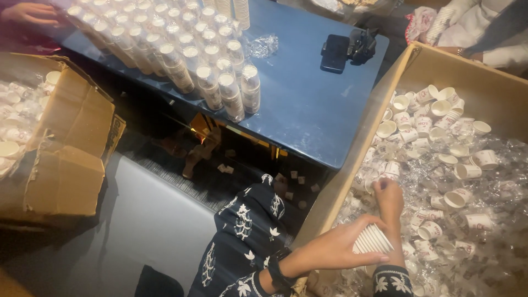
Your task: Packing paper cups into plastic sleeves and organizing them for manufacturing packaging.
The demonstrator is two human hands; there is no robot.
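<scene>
My left hand (338,248) grips a short stack of white paper cups (373,240) lying on its side, just above the near corner of a large cardboard box (410,71). The box is full of loose white paper cups (440,129) mixed with crumpled clear plastic wrap (495,181). My right hand (388,199) reaches further into the box with its fingers curled down against a single cup (391,169). I cannot tell whether it has hold of that cup. A dark patterned sleeve (391,279) covers my right forearm, and a black band sits on my left wrist.
A blue table (308,110) beyond the box carries several wrapped sleeves of stacked cups (209,60), a dark phone (334,53) and a black clip stand (362,44). A torn cardboard box (71,143) with cups sits at left. Other people's hands (30,12) show at the top left, and another person's sleeve (509,55) at the top right.
</scene>
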